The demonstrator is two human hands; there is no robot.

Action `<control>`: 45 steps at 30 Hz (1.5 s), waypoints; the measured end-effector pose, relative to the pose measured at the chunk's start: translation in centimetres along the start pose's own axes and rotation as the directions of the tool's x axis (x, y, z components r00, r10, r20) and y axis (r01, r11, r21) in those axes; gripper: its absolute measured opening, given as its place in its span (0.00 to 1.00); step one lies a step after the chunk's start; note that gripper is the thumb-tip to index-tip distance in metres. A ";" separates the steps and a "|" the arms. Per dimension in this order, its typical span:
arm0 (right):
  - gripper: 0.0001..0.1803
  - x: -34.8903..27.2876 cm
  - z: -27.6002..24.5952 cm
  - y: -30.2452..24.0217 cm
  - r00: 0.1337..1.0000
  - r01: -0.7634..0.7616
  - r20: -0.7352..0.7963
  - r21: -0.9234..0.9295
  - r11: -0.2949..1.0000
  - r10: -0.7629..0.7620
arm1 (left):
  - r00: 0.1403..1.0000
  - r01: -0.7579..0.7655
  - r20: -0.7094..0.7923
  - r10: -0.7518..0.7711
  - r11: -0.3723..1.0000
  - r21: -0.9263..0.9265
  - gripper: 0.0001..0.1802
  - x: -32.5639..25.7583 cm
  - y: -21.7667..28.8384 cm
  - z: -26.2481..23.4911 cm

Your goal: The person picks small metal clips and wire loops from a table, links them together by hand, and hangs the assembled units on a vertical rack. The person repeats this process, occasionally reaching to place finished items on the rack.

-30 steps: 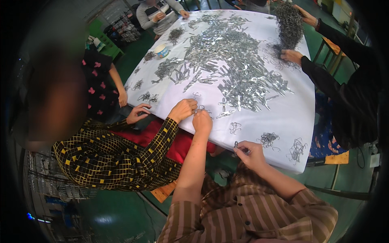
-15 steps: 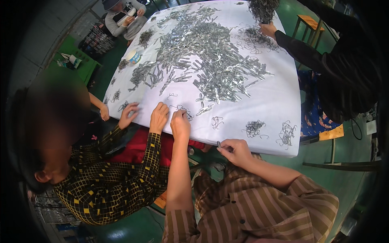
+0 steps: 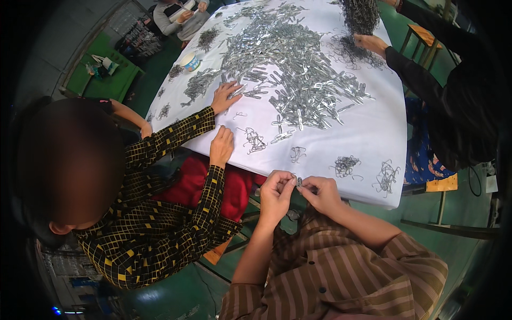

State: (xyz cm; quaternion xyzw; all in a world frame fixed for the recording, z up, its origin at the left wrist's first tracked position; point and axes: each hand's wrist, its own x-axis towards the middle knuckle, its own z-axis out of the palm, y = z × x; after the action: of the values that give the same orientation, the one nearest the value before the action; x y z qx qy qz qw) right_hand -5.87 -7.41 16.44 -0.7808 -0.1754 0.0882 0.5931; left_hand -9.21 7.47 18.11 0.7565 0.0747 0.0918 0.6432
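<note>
At the table's near edge my two hands meet, fingertips almost touching. My right hand (image 3: 321, 194) pinches a small grey metal clip (image 3: 299, 182) between thumb and fingers. Closed in a pinch beside it is my left hand (image 3: 277, 195); whatever lies in its fingertips is too small to make out. Just beyond the hands lies a small cluster of bent wire hooks (image 3: 298, 154). A denser bunch of wire hooks (image 3: 345, 166) is to the right, with a looser bunch (image 3: 386, 177) near the corner.
A big heap of flat metal clips (image 3: 304, 80) covers the middle of the white-covered table (image 3: 256, 169). At left, a co-worker in a checked sleeve (image 3: 184, 133) reaches over the table. Another person's hand (image 3: 372, 45) touches a wire pile at far right. A tub (image 3: 190, 62) stands far left.
My left hand has left the wire hooks on the left and come right and nearer, to my right hand. The co-worker's far hand has reached forward to the metal clips.
</note>
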 end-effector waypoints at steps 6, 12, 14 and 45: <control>0.06 -0.4 0.2 0.5 0.994 0.112 -0.003 -0.054 0.992 -0.112 | 1.000 -0.011 -0.027 0.007 0.985 -0.174 0.03 -0.7 -0.1 0.9; 0.09 1.0 -1.9 1.4 0.918 0.344 0.183 0.076 0.936 -0.352 | 0.992 -0.122 -0.034 0.120 0.990 -0.075 0.02 -1.9 -1.0 0.3; 0.11 2.9 -3.3 4.0 0.964 0.256 0.070 0.022 0.967 -0.257 | 0.994 -0.102 -0.028 0.101 0.995 -0.021 0.02 -2.5 -0.4 0.1; 0.08 2.9 -0.8 0.8 0.995 -0.090 0.081 0.415 0.905 0.062 | 0.969 -0.228 -0.024 0.247 0.925 0.303 0.04 -2.8 -2.1 1.7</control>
State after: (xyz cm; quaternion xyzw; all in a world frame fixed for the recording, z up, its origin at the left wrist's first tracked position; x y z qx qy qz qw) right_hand -2.79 -7.20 16.10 -0.6385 -0.1414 0.1726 0.7366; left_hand -11.55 5.55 15.63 0.8449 0.0152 0.1800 0.5034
